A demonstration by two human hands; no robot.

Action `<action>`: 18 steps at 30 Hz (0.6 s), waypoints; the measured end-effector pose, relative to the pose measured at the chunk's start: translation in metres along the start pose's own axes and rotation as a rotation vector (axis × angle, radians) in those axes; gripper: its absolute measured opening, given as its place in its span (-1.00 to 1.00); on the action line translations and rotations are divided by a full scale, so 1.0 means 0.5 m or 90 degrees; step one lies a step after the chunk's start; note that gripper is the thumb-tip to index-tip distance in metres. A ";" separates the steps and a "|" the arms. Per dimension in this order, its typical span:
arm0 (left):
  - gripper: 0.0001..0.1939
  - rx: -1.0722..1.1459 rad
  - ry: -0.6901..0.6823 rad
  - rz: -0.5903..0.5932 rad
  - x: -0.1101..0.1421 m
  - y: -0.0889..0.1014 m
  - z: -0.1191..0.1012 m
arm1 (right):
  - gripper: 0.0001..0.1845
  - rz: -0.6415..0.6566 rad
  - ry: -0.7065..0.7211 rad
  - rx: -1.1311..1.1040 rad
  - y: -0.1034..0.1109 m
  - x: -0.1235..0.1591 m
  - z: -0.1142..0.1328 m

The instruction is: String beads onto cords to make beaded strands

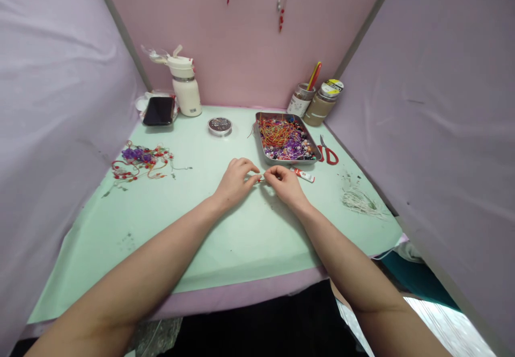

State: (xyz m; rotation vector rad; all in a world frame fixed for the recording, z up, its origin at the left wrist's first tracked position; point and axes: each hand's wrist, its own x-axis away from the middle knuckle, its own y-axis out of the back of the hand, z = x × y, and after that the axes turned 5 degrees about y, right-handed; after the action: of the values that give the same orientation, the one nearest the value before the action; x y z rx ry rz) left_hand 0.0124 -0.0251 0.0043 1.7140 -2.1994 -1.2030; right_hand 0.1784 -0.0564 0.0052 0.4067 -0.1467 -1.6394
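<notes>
Both hands meet over the green tabletop, just in front of a metal tray (263, 152) heaped with beads and orange cord. My left hand (238, 180) pinches a small red-and-white beaded piece (260, 180) between thumb and forefinger. From the other side my right hand (284, 183) pinches at the same beaded piece, its fingertips pressed together. Too little of the piece shows to tell its full shape. A red-and-white glue tube (304, 175) lies just beyond my right hand, partly hidden by it.
Red-handled scissors (330, 154) lie right of the tray, near pale cords (360, 202). Two jars (321, 108) stand behind. Finished-looking beaded strings (140, 160) lie left. A spool (220, 126), a white bottle (187, 91) and a phone (159, 111) sit at the back.
</notes>
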 end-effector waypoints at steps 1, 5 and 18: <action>-0.90 -0.013 -0.002 0.010 0.000 0.000 0.000 | -0.82 0.002 0.002 0.003 0.000 0.000 0.000; -0.87 0.039 0.034 0.001 -0.003 0.000 -0.006 | -0.85 0.002 0.034 0.042 -0.001 0.000 -0.006; -0.82 0.326 0.282 0.015 -0.007 0.004 -0.020 | -0.85 -0.030 0.226 0.128 0.002 0.004 -0.009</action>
State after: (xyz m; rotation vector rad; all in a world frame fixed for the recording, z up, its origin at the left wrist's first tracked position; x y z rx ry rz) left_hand 0.0175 -0.0274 0.0136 1.8730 -2.3376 -0.2045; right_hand 0.1809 -0.0579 0.0013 0.8518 -0.0348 -1.5774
